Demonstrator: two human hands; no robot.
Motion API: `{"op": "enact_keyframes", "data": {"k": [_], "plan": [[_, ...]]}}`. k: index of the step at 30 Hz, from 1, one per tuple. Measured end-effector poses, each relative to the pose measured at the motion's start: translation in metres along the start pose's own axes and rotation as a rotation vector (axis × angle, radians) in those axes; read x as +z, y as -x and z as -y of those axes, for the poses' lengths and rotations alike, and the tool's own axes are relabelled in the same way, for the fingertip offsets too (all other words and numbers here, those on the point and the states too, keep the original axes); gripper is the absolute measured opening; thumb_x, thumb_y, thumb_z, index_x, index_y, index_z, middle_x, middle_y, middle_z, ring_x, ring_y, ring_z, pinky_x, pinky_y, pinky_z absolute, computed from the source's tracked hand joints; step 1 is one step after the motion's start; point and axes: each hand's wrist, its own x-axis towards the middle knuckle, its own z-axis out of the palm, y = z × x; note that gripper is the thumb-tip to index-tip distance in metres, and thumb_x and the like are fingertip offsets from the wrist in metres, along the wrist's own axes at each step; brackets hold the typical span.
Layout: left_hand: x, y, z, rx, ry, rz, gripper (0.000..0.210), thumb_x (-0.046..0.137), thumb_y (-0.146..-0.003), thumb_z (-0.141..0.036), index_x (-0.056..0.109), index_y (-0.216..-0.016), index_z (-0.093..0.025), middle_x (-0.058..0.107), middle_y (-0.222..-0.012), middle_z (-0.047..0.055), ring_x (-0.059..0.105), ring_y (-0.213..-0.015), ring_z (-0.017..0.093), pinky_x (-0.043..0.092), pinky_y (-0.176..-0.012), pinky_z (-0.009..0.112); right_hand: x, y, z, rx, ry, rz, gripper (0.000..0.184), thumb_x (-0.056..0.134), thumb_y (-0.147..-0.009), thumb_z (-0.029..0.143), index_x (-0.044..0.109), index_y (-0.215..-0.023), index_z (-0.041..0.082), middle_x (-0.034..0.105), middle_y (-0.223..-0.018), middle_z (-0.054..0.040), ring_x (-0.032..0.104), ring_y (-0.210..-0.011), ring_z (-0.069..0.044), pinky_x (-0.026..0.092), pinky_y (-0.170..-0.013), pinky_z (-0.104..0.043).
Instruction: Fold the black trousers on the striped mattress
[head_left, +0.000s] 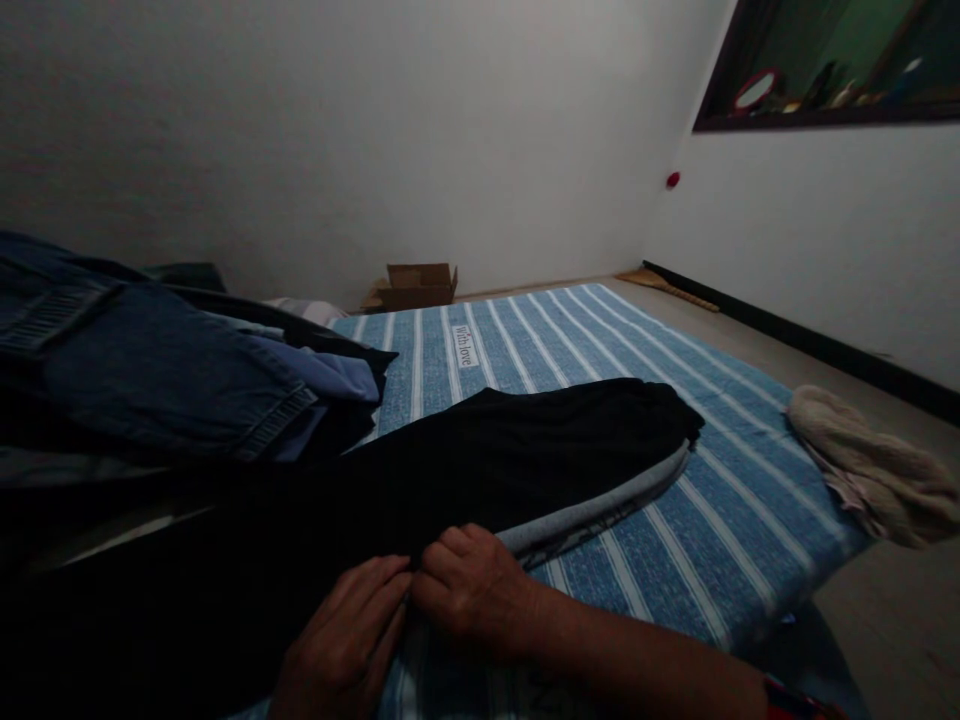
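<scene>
A long black garment that looks like trousers [450,450] lies across the blue-and-white striped bed sheet [720,520]. A grey layer [600,505] shows along its near edge on the right. At that near edge my right hand [476,595] is closed in a fist on the cloth. Right beside it, almost touching, my left hand [341,640] has its fingers pressed together on the edge of the same black cloth. The fingertips of both hands are partly hidden, and the left end of the garment fades into shadow.
Denim clothing [165,350] lies heaped at the left with a light blue garment [330,372]. A cardboard box [420,285] stands by the far wall. Beige cloth [874,465] hangs over the bed's right corner. A dark-framed window [832,122] is at upper right.
</scene>
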Motion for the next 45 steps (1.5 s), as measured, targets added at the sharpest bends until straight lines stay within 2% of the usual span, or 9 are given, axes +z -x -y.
{"op": "enact_keyframes", "data": {"k": [5,12,15,19,23,28,35,41,45], "plan": [[0.002,0.0,0.0,-0.029,0.011,-0.026,0.026,0.042,-0.093,-0.032,0.064,-0.1,-0.02,0.072,-0.096,0.004,0.067,-0.09,0.02,0.056,-0.08,0.031,-0.02,0.025,-0.022,0.051,0.103,-0.052,0.019,0.041,-0.092,0.015,0.054,-0.079,0.016,0.05,-0.073,-0.0031,0.044,-0.067,-0.018,0.034,-0.058,-0.031],[0.004,0.002,0.0,-0.055,0.017,-0.013,0.028,0.041,-0.094,-0.034,0.064,-0.101,-0.019,0.072,-0.096,0.004,0.067,-0.09,0.02,0.056,-0.081,0.032,-0.045,0.086,-0.069,0.127,0.282,-0.191,0.025,0.036,-0.092,0.009,0.06,-0.099,0.012,0.061,-0.092,-0.0108,0.053,-0.087,-0.021,0.043,-0.075,-0.035],[0.003,0.001,-0.002,-0.048,0.0,-0.005,0.027,0.041,-0.094,-0.032,0.064,-0.101,-0.018,0.072,-0.097,0.005,0.067,-0.091,0.02,0.055,-0.083,0.033,-0.053,0.111,-0.085,0.15,0.366,-0.185,0.028,0.038,-0.09,0.008,0.06,-0.108,0.01,0.062,-0.102,-0.0142,0.054,-0.099,-0.024,0.044,-0.083,-0.039],[0.002,0.001,-0.004,-0.053,-0.008,0.008,0.028,0.041,-0.094,-0.031,0.064,-0.1,-0.018,0.071,-0.098,0.005,0.067,-0.092,0.02,0.055,-0.082,0.032,-0.061,0.133,-0.102,0.185,0.418,-0.136,0.029,0.041,-0.089,0.007,0.061,-0.11,0.008,0.063,-0.107,-0.0159,0.055,-0.104,-0.026,0.045,-0.085,-0.041],[0.0,0.002,-0.003,-0.049,0.01,0.015,0.028,0.041,-0.094,-0.031,0.064,-0.101,-0.018,0.072,-0.097,0.005,0.067,-0.091,0.02,0.056,-0.082,0.032,-0.071,0.138,-0.114,0.252,0.438,-0.1,0.034,0.037,-0.089,0.007,0.062,-0.111,0.011,0.064,-0.109,-0.0146,0.056,-0.104,-0.026,0.047,-0.087,-0.042],[-0.001,0.001,-0.001,-0.053,0.042,0.0,0.026,0.043,-0.093,-0.031,0.064,-0.102,-0.019,0.072,-0.098,0.005,0.067,-0.091,0.02,0.056,-0.081,0.033,-0.082,0.137,-0.116,0.254,0.427,-0.106,0.033,0.038,-0.089,0.008,0.063,-0.111,0.011,0.065,-0.107,-0.0136,0.058,-0.102,-0.025,0.049,-0.087,-0.04],[-0.002,0.003,-0.002,0.015,0.028,0.005,0.024,0.043,-0.093,-0.028,0.063,-0.101,-0.019,0.07,-0.103,0.007,0.065,-0.098,0.021,0.055,-0.085,0.034,-0.077,0.15,-0.109,0.275,0.397,-0.06,0.033,0.04,-0.087,0.008,0.065,-0.109,0.013,0.064,-0.113,-0.0137,0.057,-0.107,-0.026,0.049,-0.089,-0.043],[-0.004,0.004,-0.003,0.045,0.012,-0.011,0.023,0.043,-0.092,-0.024,0.063,-0.101,-0.015,0.069,-0.101,0.01,0.065,-0.096,0.022,0.054,-0.085,0.036,-0.087,0.146,-0.11,0.266,0.387,-0.109,0.033,0.04,-0.088,0.008,0.064,-0.11,0.012,0.065,-0.112,-0.0147,0.057,-0.107,-0.025,0.05,-0.089,-0.041],[-0.005,0.008,-0.004,0.057,0.024,-0.001,0.021,0.046,-0.09,-0.022,0.063,-0.101,-0.017,0.069,-0.103,0.008,0.065,-0.098,0.023,0.053,-0.088,0.038,-0.082,0.155,-0.104,0.295,0.364,-0.09,0.037,0.038,-0.086,0.005,0.065,-0.11,0.014,0.064,-0.113,-0.0139,0.057,-0.109,-0.025,0.05,-0.089,-0.043]]}}
